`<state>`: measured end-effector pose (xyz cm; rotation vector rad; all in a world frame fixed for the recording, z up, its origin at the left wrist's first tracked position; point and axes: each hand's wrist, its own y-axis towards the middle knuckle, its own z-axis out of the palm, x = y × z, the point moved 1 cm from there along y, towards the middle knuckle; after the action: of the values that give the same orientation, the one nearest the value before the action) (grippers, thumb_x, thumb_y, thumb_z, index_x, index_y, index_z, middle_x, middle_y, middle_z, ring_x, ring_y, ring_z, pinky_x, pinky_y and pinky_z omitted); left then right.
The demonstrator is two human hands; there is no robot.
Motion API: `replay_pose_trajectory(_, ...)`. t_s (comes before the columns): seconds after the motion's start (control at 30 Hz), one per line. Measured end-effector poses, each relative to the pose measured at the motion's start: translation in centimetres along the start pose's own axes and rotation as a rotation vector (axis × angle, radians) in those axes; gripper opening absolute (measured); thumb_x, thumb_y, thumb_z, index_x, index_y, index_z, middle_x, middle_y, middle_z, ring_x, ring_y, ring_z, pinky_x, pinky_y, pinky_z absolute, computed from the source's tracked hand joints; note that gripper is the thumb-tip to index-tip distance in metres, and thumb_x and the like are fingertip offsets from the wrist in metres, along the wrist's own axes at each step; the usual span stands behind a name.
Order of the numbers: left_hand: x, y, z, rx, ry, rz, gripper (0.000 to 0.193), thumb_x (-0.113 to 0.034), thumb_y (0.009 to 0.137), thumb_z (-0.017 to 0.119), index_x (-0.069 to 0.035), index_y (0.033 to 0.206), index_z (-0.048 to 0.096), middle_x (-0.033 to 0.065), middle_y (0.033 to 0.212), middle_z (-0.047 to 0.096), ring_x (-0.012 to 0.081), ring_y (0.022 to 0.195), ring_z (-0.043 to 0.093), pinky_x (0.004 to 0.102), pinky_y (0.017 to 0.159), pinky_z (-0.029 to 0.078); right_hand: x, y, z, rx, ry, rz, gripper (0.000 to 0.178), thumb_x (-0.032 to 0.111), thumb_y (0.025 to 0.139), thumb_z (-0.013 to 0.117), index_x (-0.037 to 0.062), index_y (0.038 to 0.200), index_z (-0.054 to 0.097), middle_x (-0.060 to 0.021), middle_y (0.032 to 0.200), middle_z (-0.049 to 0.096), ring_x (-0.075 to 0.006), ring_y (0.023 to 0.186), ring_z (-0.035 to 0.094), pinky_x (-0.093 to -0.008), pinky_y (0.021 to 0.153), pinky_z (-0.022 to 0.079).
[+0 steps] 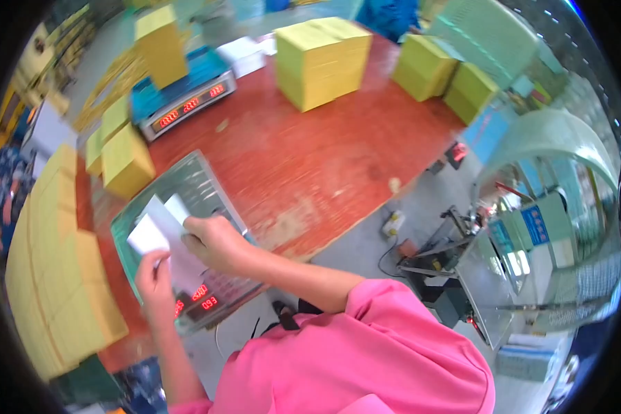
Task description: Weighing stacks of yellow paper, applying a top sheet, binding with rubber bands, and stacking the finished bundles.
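White sheets of paper (160, 219) are held up between my two hands, tilted over a digital counting scale (201, 179) with a green-tinted flat top. My left hand (155, 279) is closed on the lower left edge of the sheets. Higher and to the right, my right hand (217, 241) grips the paper's right side, its thumb and fingers pressed together. Part of the scale's keypad and its lit red display (199, 297) show below the sheets. Motion blur hides how many sheets there are.
A second scale (186, 107) bears a tall yellow stack (160, 48) at the back left. Large yellow stacks (324, 62) stand across the red table (303, 159), with more yellow bundles (55, 269) along the left. To the right is a fan-like machine with a round pale hood (559, 131).
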<state>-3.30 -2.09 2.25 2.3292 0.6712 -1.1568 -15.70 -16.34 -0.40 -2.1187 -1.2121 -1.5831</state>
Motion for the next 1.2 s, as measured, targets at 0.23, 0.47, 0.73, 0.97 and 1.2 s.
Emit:
replay_pose_trajectory(0.23, -11.7, 0.3, 5.4, 0.304, -0.712, 0.117, 0.066, 0.014, 0.075, 0.046, -0.005, 0.138, 0.052, 0.0089, 0.124, 0.059, 0.0145, 0.101, 0.060, 0.0284, 0.086, 0.046, -9.0, -9.8, -21.5, -0.544, -0.046, 0.319, 0.013, 0.013, 0.090, 0.065, 0.0005, 0.086, 0.066, -0.0084, 0.068, 0.062, -0.0110, 0.064, 0.057, -0.0323, 0.057, 0.047)
replay_pose_trajectory(0.47, -10.4, 7.6, 27.9, 0.717, -0.154, -0.053, 0.070, 0.007, 0.079, 0.054, -0.006, 0.146, 0.041, 0.0101, 0.132, 0.055, 0.0136, 0.098, 0.061, 0.0258, 0.081, 0.047, -20.8, -17.0, -40.6, -0.504, -0.758, 0.561, 0.024, 0.026, 0.086, 0.064, 0.0032, 0.083, 0.060, -0.0221, 0.080, 0.065, -0.0441, 0.076, 0.062, -0.0490, 0.065, 0.048)
replay_pose_trajectory(0.73, -28.6, 25.1, 30.3, 0.184, -0.825, 0.178, 0.084, 0.010, 0.081, 0.052, -0.011, 0.155, 0.018, 0.0172, 0.117, 0.064, 0.0224, 0.102, 0.065, 0.0358, 0.093, 0.052, -24.5, -15.1, -52.2, -0.545, -0.225, 0.503, 0.029, 0.006, 0.087, 0.061, 0.0036, 0.116, 0.060, -0.0133, 0.083, 0.068, -0.0182, 0.076, 0.065, -0.0305, 0.072, 0.050)
replay_pose_trajectory(0.97, -19.8, 43.4, 35.3, 0.147, -0.676, -0.043, 0.064, 0.010, 0.080, 0.057, -0.002, 0.142, 0.045, 0.0106, 0.111, 0.063, 0.0198, 0.100, 0.062, 0.0315, 0.088, 0.051, -30.8, -8.9, -49.3, -0.455, -0.167, 0.286, 0.030, 0.001, 0.090, 0.059, 0.0052, 0.119, 0.062, -0.0106, 0.092, 0.070, -0.0144, 0.080, 0.067, -0.0272, 0.073, 0.051)
replay_pose_trajectory(1.2, -19.2, 43.8, 36.0, 0.110, -0.270, -0.020, 0.051, 0.003, 0.077, 0.059, 0.001, 0.128, 0.059, 0.0135, 0.115, 0.065, 0.0204, 0.106, 0.061, 0.0301, 0.091, 0.048, -29.6, -8.2, -50.0, -0.448, -0.106, 0.295, 0.026, 0.003, 0.091, 0.059, 0.0068, 0.117, 0.063, -0.0166, 0.096, 0.070, -0.0245, 0.085, 0.071, -0.0331, 0.073, 0.054)
